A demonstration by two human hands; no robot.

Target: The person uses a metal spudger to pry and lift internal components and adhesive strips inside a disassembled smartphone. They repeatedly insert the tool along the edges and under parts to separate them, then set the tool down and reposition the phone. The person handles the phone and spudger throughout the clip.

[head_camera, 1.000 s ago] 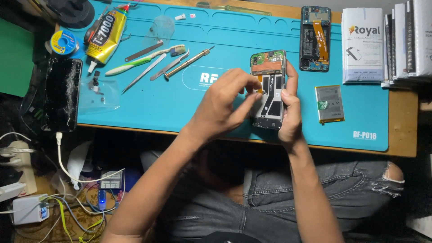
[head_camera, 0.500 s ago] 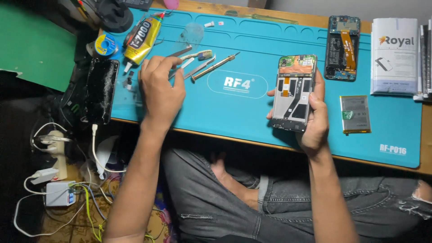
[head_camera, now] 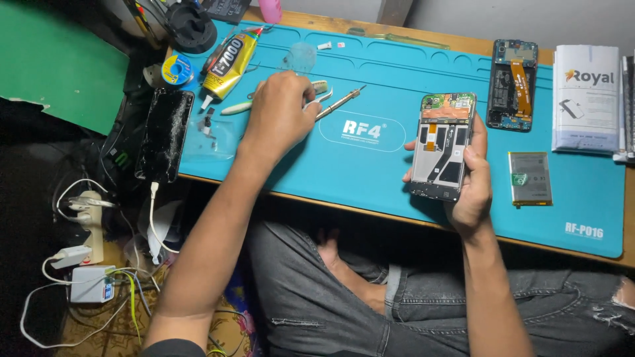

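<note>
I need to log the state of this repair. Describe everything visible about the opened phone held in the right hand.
The opened phone is a dark rectangular handset with its back cover off. A green and orange circuit board sits at the top, black shielding and pale flat cables run below it, and the battery bay looks empty. It is held roughly upright, tilted slightly, above the blue work mat, not resting on it. The right hand grips its lower right edge, with fingertips showing on the left side. Nothing else touches it.

Left hand [head_camera: 278,116] stretched far forward, fingers curled down; right hand [head_camera: 471,188] raised, fingers wrapped in grip
</note>
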